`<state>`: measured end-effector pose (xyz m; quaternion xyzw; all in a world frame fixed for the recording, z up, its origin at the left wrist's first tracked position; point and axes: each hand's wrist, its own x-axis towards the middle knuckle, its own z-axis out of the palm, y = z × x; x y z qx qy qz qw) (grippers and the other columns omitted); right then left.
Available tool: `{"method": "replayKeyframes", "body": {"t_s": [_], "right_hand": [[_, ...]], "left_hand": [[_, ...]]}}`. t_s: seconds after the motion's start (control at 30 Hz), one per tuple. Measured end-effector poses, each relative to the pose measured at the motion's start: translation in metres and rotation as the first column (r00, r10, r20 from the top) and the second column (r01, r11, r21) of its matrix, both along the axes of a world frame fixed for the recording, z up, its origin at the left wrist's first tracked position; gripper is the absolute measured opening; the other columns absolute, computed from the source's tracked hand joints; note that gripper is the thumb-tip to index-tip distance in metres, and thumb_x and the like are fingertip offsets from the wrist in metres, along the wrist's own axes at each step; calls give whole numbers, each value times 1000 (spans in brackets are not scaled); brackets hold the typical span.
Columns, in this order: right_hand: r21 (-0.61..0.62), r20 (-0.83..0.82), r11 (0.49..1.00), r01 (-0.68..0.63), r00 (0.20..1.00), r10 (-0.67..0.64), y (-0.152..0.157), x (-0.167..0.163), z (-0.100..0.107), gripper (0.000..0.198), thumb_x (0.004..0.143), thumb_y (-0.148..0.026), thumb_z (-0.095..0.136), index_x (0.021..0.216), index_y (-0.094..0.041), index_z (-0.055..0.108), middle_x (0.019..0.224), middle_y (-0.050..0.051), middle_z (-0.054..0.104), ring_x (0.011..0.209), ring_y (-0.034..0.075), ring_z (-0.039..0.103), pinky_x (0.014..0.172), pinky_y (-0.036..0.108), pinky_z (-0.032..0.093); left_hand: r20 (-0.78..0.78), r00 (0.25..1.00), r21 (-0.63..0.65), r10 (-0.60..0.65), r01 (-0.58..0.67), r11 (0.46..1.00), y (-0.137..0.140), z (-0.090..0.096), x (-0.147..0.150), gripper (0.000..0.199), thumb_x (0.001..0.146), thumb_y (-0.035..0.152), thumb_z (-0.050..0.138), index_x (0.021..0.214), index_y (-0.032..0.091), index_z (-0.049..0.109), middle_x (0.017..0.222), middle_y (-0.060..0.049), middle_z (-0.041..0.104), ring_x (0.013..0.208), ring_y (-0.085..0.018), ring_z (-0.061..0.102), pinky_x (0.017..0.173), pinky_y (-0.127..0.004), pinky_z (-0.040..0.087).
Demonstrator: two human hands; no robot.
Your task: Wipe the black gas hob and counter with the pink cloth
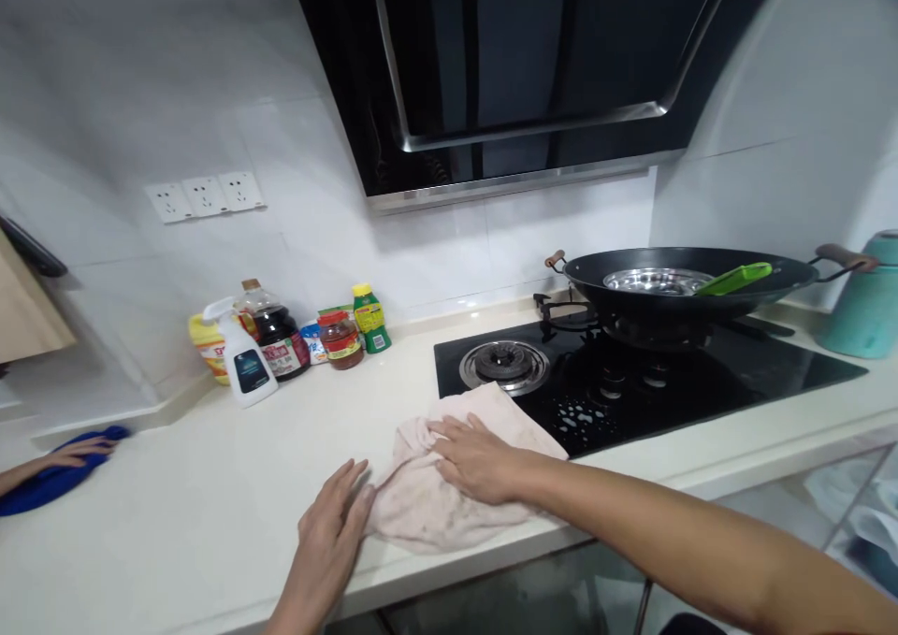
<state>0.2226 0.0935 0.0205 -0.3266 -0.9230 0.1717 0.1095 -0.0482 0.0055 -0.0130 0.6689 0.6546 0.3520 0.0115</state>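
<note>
Cloth (439, 513) on counter (210, 485), overlapping hob (666, 406) at front L corner. R hand (473, 457) flat atop cloth, fingers extended, gripping nothing. L hand (331, 518) part-open, empty, by cloth's L edge; contact unclear. Wok (638, 310) on hob, R side.

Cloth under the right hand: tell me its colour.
The cloth is pale pink with some darker smudges, seen best in the head view.

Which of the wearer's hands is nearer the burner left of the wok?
Right: the right hand is on the cloth in front of the burner; the left hand is farther, front-left.
</note>
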Motion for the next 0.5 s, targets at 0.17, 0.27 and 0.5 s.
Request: {"method": "replayKeyframes", "body": {"t_s": [0.17,0.27,0.5], "right_hand": [[-11,3,945,327,945,-327,0,85,-12,57,103,-50,30,147,-17,46,167,14,27,157,34,12,123,64,-1],[-20,18,850,527,850,-527,17,126,-12,68,98,-66,32,136,-13,53,166,21,25,155,41,12,121,66,6],[55,-18,705,707,707,-707,64,128,-17,61,91,-71,50,119,-18,60,150,19,46,145,41,33,118,65,21]], "left_hand": [[58,998,1,-24,24,1000,0,0,-1,53,94,59,44,118,24,76,130,-7,73,125,-30,65,112,-49,48],[47,998,6,-29,29,1000,2,-1,1,53,92,63,44,111,27,79,124,-5,76,120,-30,69,109,-51,51],[36,998,38,-50,48,998,0,2,0,50,90,65,48,103,30,81,117,-3,78,111,-28,73,103,-46,56]]}}
